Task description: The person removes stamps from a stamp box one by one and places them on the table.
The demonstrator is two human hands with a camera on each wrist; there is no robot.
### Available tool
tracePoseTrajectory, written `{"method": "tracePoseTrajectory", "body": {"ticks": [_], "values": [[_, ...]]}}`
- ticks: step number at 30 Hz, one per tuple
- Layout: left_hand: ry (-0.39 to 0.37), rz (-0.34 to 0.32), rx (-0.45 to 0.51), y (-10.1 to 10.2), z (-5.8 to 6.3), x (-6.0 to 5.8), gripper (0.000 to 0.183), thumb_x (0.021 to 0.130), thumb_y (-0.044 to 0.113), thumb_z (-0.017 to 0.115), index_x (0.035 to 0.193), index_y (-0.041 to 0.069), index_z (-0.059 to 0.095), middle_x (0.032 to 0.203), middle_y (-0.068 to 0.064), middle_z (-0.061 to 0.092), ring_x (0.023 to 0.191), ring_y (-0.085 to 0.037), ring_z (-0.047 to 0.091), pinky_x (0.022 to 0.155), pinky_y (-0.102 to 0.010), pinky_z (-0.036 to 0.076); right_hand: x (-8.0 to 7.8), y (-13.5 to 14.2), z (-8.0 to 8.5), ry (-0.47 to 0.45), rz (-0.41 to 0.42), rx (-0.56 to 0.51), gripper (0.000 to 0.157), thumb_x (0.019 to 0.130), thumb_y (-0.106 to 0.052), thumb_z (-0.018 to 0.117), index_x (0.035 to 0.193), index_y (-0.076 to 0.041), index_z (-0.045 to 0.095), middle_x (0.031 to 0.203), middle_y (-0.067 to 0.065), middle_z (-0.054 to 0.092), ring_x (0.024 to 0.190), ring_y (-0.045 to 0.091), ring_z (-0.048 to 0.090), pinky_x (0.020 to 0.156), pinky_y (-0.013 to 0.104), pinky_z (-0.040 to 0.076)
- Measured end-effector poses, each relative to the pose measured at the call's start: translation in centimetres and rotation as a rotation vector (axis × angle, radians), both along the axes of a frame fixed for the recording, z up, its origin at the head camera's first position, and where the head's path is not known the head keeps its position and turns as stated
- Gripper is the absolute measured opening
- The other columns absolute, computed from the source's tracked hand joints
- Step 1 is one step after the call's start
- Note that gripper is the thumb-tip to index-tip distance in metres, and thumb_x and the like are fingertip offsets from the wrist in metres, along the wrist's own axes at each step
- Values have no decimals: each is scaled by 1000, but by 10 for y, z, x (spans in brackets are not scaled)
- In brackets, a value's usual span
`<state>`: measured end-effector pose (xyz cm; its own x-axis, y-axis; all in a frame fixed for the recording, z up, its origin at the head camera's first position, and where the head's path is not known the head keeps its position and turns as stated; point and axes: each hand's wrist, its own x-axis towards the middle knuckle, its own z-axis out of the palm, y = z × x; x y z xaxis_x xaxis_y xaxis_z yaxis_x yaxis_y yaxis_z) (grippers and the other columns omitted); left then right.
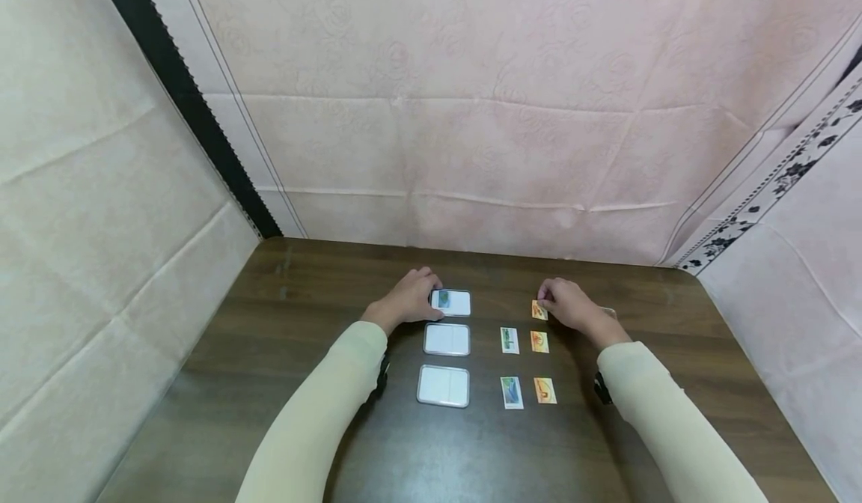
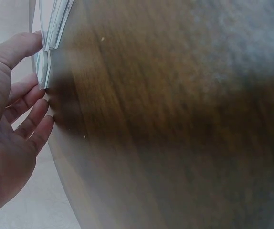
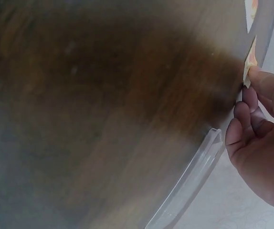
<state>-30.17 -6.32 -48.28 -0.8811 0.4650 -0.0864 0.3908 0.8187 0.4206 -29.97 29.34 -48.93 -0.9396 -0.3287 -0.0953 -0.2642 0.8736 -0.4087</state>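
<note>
My left hand (image 1: 411, 297) spans the left end of the farthest clear-rimmed white case (image 1: 458, 303), thumb at its near edge and fingers at its far edge. A small green-and-blue picture card (image 1: 444, 299) lies in that case. In the left wrist view, the thumb and fingertips touch the clear case edge (image 2: 43, 71). With thumb and forefinger my right hand (image 1: 572, 302) pinches a small orange picture card (image 1: 539, 311). The right wrist view shows this orange card (image 3: 250, 62) tilted on edge, the other fingers curled below it.
Nearer me are a middle white case (image 1: 447, 340) and a near one (image 1: 442, 386). Right of them lie a green card (image 1: 509, 340), a blue-green card (image 1: 512, 393) and two orange cards (image 1: 539, 341). A clear plastic lid or tray (image 3: 189, 176) lies beside the right hand.
</note>
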Motion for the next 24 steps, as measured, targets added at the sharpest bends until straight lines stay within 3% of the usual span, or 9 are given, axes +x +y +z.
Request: {"method": "tracePoseTrajectory", "body": {"ticks": [13,24], "values": [[2,8,4,1,1,1,57,87,38,83,132,9,64,134,-6,58,117,-24,49,104,-38,48,1,1,-1,11,-16,6,4,100,-9,66,99,-5,64,97,10,60,87,23,55,79,41,49],[10,-5,22,-2,0,0,56,86,38,83,131,9,65,133,-7,58,117,-24,50,104,-39,49,3,0,3,52,23,-15,6,100,-8,66,103,-3,65,99,11,61,89,23,57,81,43,51]]}}
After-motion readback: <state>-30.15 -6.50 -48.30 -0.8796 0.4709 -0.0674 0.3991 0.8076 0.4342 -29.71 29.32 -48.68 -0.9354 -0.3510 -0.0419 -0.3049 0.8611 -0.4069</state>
